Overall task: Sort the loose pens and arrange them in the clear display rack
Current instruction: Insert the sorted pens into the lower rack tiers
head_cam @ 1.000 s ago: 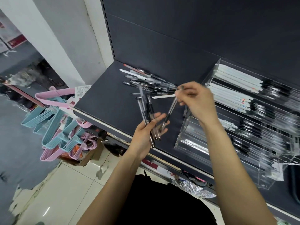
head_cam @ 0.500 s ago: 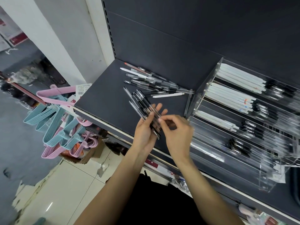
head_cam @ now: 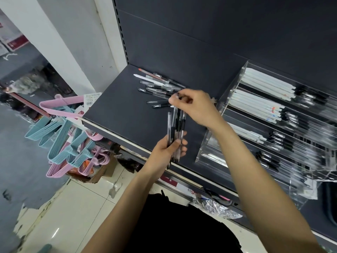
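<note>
Two bare forearms, uncovered from wrist to elbow, no sleeves in sight. Left hand and right hand bare: no rings, no watch, no bracelets, no gloves. Short, plain fingernails. Black garment over the torso, plain, without visible print or markings.

Left hand curled; right hand pinching

Two hands show at frame centre: the left hand grips a bundle of about five black-and-clear pens, and the right hand pinches one pen. Roughly ten loose pens lie on the shelf above. One clear display rack at right shows four tiers of pens; exact counts there are blurred.
</note>
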